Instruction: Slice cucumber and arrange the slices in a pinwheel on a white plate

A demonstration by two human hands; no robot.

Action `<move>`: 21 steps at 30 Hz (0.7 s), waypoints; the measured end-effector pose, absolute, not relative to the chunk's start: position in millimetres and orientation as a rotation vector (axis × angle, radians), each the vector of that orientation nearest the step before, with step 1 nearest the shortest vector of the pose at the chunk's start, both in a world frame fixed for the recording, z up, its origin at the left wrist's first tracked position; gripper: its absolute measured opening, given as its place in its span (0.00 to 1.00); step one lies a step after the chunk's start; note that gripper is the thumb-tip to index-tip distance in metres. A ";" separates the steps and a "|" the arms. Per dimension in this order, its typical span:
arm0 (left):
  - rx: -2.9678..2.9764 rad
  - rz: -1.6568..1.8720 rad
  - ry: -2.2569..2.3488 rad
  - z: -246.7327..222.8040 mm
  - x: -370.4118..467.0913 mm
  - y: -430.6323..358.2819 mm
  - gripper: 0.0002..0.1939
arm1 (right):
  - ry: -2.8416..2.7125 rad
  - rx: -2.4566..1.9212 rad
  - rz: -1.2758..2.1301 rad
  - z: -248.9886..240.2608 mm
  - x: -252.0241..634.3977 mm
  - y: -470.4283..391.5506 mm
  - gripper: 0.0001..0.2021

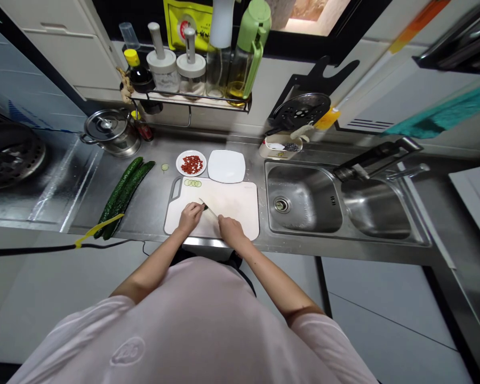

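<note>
On the white cutting board (240, 205), my left hand (191, 217) has its fingers closed on a small dark green cucumber piece (205, 206). My right hand (231, 232) is wrapped round the handle of a knife (208, 207), whose thin blade points up and left, with its tip beside the piece. Several pale cucumber slices (192, 183) overlap in a row at the board's upper left. Behind the board are a round plate of chopped red pieces (192, 163) and a bare white square plate (226, 166). One slice (165, 167) lies on the steel counter.
Two whole cucumbers (122, 194) lie on the counter at left, a yellow strap (100, 229) across their lower ends. A lidded pot (111, 132) stands behind them. A double sink (304, 197) is at right. Bottles and jars fill the wall rack (192, 97).
</note>
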State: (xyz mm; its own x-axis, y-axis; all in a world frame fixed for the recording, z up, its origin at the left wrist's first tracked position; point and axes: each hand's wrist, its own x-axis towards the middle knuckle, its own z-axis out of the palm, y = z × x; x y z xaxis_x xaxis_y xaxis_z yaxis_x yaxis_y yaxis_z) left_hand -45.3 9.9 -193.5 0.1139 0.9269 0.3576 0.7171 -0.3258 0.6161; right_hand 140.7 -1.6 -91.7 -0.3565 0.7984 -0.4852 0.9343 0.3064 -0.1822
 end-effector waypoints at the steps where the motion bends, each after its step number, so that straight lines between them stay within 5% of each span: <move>1: 2.111 1.038 1.608 -193.7 -45.5 10.0 0.10 | 2.279 1.559 -0.632 -91.8 139.3 -0.5 0.13; 21: 2.147 1.060 1.527 -191.9 -48.3 11.6 0.09 | 2.445 1.557 -0.571 -105.2 109.6 26.4 0.13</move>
